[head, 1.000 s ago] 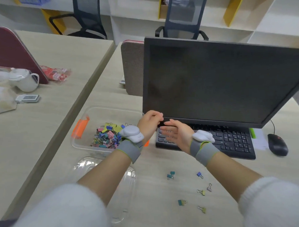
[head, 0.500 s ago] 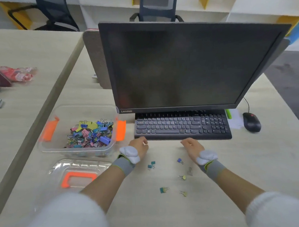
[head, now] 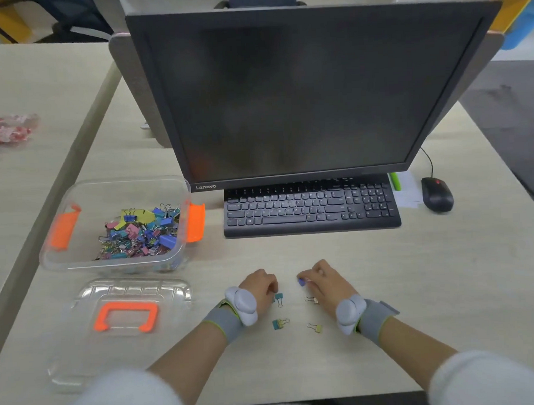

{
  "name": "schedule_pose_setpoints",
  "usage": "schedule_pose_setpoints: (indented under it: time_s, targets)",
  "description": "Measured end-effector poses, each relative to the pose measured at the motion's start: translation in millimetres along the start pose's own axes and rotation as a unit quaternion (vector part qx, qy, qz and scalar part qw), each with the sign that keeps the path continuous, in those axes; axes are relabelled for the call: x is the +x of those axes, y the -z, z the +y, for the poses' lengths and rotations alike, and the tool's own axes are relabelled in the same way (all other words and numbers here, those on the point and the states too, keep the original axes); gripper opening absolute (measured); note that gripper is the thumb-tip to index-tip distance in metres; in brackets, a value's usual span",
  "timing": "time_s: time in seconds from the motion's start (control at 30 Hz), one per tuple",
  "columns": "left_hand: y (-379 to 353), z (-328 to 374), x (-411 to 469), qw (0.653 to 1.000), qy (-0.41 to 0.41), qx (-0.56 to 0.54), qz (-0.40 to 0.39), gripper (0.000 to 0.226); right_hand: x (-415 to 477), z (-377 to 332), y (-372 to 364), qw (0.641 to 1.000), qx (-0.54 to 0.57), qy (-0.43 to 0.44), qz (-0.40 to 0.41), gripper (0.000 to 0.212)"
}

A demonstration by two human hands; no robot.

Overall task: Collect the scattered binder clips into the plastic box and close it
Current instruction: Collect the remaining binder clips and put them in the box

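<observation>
On the pale wooden desk (head: 446, 271) in front of the black keyboard (head: 311, 208), we've got both hands down among the last loose clips. Our right hand (head: 322, 281) is pinched narrow on a small blue binder clip (head: 301, 282), which looks held at the fingertips, though whether it's lifted off the desk we can't tell. Our left hand (head: 258, 287) is curled down just beside a teal binder clip (head: 279, 298), and honestly we can't tell if it's got hold of anything, since the fingers are tucked under. Most of the job looks done already: the clear plastic box with orange latches (head: 63, 263) sits off to the left with a big colourful heap of clips (head: 141, 230) inside. What's left, as far as we can see, is a handful on the desk: a second teal clip (head: 278, 323) nearer us, a small yellow clip (head: 316, 327), and a pale silvery one (head: 311, 299) partly under the right hand. The clear lid with the orange handle (head: 127, 315) is lying flat on the desk just in front of the box, so closing hasn't happened yet. The clips are tiny things with thin wire handles, so probably a bit fiddly to pinch.
</observation>
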State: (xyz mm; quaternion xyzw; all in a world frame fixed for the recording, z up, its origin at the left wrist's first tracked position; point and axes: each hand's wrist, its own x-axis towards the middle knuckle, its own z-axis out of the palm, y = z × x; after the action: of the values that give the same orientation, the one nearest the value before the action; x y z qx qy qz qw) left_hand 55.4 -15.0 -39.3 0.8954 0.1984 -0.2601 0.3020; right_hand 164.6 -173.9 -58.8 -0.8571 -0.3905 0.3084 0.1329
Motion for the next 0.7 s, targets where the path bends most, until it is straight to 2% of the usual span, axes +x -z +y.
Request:
schedule_pose_setpoints:
  time_s: [0.2,0.3,0.37,0.47,0.57,0.7]
  targets:
    - [-24.3,-3.7,-12.9,0.997,-0.056,-0.049,0.014,0.026,-15.6,-1.9,-2.6,0.998,0.041,0.030,-0.043,0.033]
    - [-36.6,-11.0,-16.5,0.995,-0.092,-0.020,0.036,0.048,-24.9,6.2,1.5,0.996,0.084,0.018,0.014,0.029]
    - [-43.0,-15.9,-18.4,0.990,-0.119,0.044,0.064,0.063,-33.7,15.8,2.1,0.999,0.001,0.033,0.034,0.033]
    - [-48.3,-20.6,-19.1,0.976,-0.143,0.134,0.097,0.069,-43.6,30.2,-2.0,0.975,-0.195,0.106,0.000,0.073]
    - [-51.4,-19.3,-16.8,0.964,-0.153,0.190,0.108,0.058,-43.1,34.3,-11.8,0.955,-0.264,0.136,-0.017,0.096]
    - [-55.4,-11.8,-12.9,0.969,-0.149,0.174,0.089,0.032,-36.1,26.1,-25.3,0.942,-0.302,0.146,0.015,0.096]
